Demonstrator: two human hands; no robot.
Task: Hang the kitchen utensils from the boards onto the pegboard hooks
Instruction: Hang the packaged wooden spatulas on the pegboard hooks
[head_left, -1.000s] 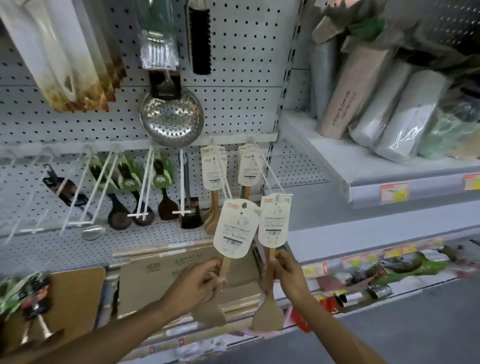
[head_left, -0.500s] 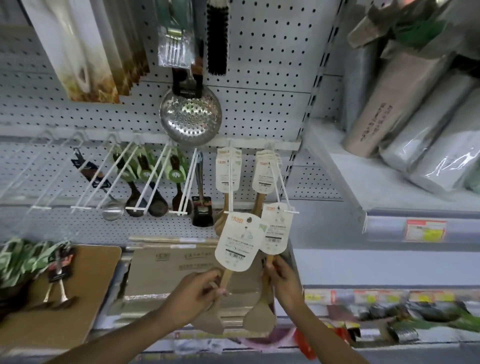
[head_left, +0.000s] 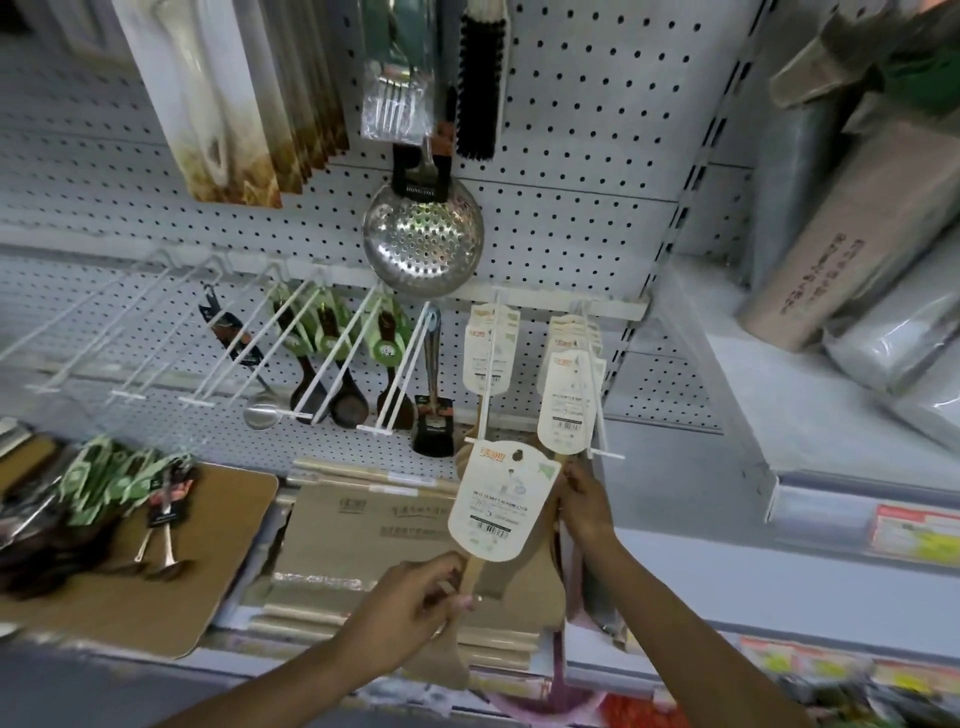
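Note:
My left hand (head_left: 415, 603) grips the wooden handle of a spatula whose white card label (head_left: 496, 499) stands up just below the tip of a white pegboard hook (head_left: 485, 384). My right hand (head_left: 584, 501) holds a second wooden spatula by its handle; its card label (head_left: 566, 400) sits on the rightmost hook (head_left: 595, 395), in front of several spatula cards hanging there. The spatula blades are mostly hidden behind my hands. More utensils with green tags (head_left: 124, 478) lie heaped on a wooden board (head_left: 171, 587) at the left.
A steel skimmer (head_left: 423, 244), packed forks and a black brush hang above on the pegboard (head_left: 571, 156). Dark ladles and a turner (head_left: 434, 415) hang on the middle hooks; hooks at the far left are bare. Stacked boxed boards (head_left: 363, 525) lie below. Wrapped rolls fill the right shelf (head_left: 779, 415).
The view has moved closer and down. My right hand has raised its spatula so the card now sits on the rightmost hook; my left hand's spatula has risen toward the neighbouring hook's tip.

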